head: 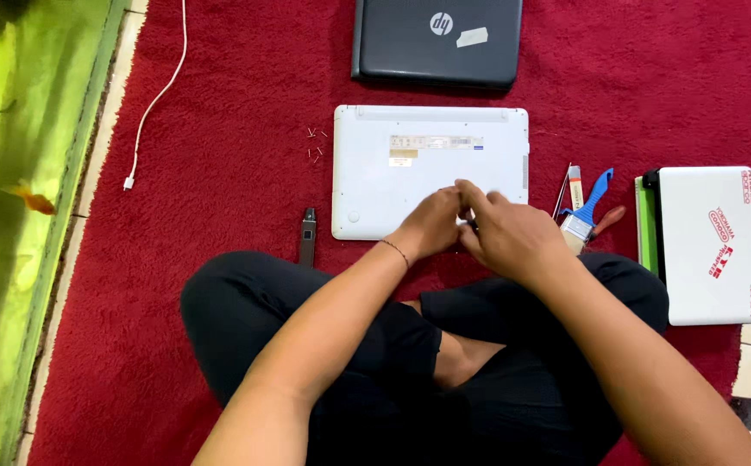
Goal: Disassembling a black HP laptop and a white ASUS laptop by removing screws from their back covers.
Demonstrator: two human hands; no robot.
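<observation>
Head view, looking down at a person seated cross-legged on a red carpet (246,173). Both hands meet over the near edge of a white laptop (431,160) lying upside down, base facing up. Left hand (434,223) curled, fingertips pressed on the base near its near edge; a thin bracelet on the wrist. Right hand (505,229) closed around a slim dark tool (473,225), only a short bit of it showing between the fingers, so its kind cannot be told.

Small loose screws (315,145) lie on the carpet just beside the laptop's left edge. A small dark stick-shaped device (307,235) sits near its near-left corner. Right of the laptop: a brush with a blue handle (589,205) and thin metal tools beside it. Further right, a second white device (708,245) bearing red stickers, resting at the carpet's right edge. A black closed laptop (437,41) lies at the far edge. White cable (158,95) trails across the far-left corner. Pale tiled floor borders the carpet; a green-lit glass surface (13,216) runs along the left.
</observation>
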